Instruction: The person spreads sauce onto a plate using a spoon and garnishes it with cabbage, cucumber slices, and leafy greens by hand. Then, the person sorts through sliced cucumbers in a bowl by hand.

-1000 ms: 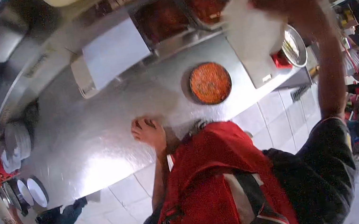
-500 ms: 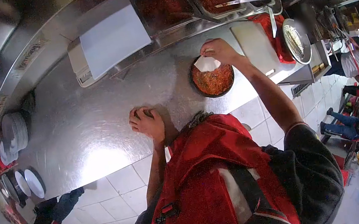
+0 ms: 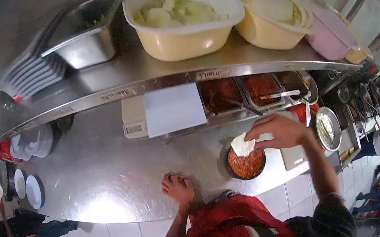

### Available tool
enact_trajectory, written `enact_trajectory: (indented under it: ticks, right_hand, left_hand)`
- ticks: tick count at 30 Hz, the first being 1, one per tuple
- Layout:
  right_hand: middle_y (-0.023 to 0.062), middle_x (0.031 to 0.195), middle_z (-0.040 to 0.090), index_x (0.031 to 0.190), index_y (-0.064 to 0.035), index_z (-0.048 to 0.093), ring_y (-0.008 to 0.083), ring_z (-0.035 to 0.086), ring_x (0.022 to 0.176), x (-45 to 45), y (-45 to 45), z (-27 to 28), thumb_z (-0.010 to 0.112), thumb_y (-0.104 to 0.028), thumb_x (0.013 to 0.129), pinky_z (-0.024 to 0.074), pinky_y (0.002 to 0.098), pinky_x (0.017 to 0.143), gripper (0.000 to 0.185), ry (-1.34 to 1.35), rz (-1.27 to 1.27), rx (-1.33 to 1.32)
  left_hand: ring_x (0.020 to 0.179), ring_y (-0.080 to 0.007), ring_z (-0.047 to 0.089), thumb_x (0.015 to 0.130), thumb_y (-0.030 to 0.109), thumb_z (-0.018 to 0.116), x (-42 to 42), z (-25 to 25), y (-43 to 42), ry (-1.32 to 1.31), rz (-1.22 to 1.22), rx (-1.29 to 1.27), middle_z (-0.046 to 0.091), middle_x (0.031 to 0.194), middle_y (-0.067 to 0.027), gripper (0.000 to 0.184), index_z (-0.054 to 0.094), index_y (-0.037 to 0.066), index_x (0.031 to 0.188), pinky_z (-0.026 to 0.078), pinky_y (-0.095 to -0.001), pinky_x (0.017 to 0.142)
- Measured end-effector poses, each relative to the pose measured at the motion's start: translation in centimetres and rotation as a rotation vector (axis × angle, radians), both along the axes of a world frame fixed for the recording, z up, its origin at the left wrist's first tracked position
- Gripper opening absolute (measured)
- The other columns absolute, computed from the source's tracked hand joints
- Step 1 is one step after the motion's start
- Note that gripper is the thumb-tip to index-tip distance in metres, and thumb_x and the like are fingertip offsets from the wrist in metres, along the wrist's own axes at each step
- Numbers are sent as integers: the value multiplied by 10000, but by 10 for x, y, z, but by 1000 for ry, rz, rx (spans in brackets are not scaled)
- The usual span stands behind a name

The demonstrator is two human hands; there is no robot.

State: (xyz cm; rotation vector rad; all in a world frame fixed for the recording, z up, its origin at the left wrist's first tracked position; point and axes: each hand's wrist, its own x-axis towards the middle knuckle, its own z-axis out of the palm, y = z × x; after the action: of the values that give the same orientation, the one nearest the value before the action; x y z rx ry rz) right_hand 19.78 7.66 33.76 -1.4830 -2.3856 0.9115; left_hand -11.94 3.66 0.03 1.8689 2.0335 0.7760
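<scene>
My left hand (image 3: 178,190) rests on the steel counter (image 3: 108,176) with its fingers curled; I make out nothing in it, only dark gaps between the fingers. To its right stands a round dark pan (image 3: 250,178) filled with a reddish, grainy mixture (image 3: 248,165). A thin white piece (image 3: 242,145), leaf-like or paper-like, shows at the pan's far side. My right hand (image 3: 279,132) is at the right edge of this piece, thumb and forefinger apart, fingertips at or touching it. Whether the piece leans on the rim or hangs above it is unclear.
A steel shelf (image 3: 163,83) runs above the counter, bearing baskets (image 3: 187,43) of pale leaves and a metal tub (image 3: 87,47). Below it are a white board (image 3: 174,110) and pans of red food (image 3: 221,95). A cutting board (image 3: 294,157) lies right; plates (image 3: 34,191) stand left.
The view has tilted up, bringing the shelf and baskets in. My right hand has shifted right of the white piece, and its thumb and forefinger have spread. The left hand stays curled on the counter.
</scene>
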Motion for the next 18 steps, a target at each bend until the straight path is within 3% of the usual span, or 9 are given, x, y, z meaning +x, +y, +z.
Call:
enact_trajectory:
  ticks: [2, 4, 6, 8, 10, 14, 18]
  right_hand:
    - [68, 899, 710, 1029, -106, 729, 205, 692, 809, -10, 9, 65, 745, -159, 858, 547, 337, 746, 180, 87, 29, 261]
    - [66, 866, 712, 994, -109, 737, 171, 683, 755, -20, 27, 114, 725, -130, 869, 539, 328, 705, 127, 160, -161, 359]
    - [114, 903, 718, 1050, -82, 719, 224, 694, 799, -37, 61, 164, 708, -136, 880, 552, 320, 738, 179, -17, -218, 684]
    - [115, 867, 702, 1019, -58, 713, 184, 663, 773, -48, 110, 192, 659, -88, 886, 528, 324, 707, 147, -122, -126, 849]
    - [148, 915, 707, 1078, -38, 693, 231, 673, 837, -49, 160, 201, 654, -132, 891, 533, 366, 769, 213, -181, -56, 754]
    - [175, 1095, 693, 1181, -59, 665, 336, 655, 1025, -72, 229, 203, 721, -305, 837, 515, 439, 902, 427, -791, -170, 485]
    - [173, 1134, 671, 1191, -64, 662, 335, 634, 1068, -69, 256, 187, 766, -376, 772, 515, 429, 911, 533, -812, -245, 291]
  left_hand:
    - [1203, -387, 424, 741, 238, 681, 2, 3, -1, 35, -4, 0, 490, 1276, -166, 343, 577, 103, 1039, 292, -529, 1024]
    - [1171, -374, 446, 743, 211, 676, 2, 2, -2, 24, -15, 86, 500, 1254, -157, 304, 578, 109, 1012, 312, -523, 989]
    - [1154, -370, 455, 743, 202, 673, 2, 7, -3, 27, -18, 107, 504, 1240, -149, 281, 575, 110, 989, 323, -519, 971]
    - [1138, -366, 464, 742, 192, 671, 2, 9, -1, 29, -21, 128, 508, 1227, -140, 258, 573, 112, 967, 333, -515, 953]
    - [1118, -362, 472, 728, 193, 680, 2, 8, -2, -5, -9, 161, 513, 1210, -125, 249, 567, 116, 936, 346, -501, 927]
    - [1123, -357, 468, 713, 190, 689, 2, 1, 0, -5, 0, 184, 512, 1200, -115, 261, 569, 118, 934, 348, -499, 924]
    - [1132, -353, 463, 707, 181, 696, 2, -2, -1, -3, 4, 182, 510, 1203, -107, 267, 572, 121, 935, 346, -497, 936]
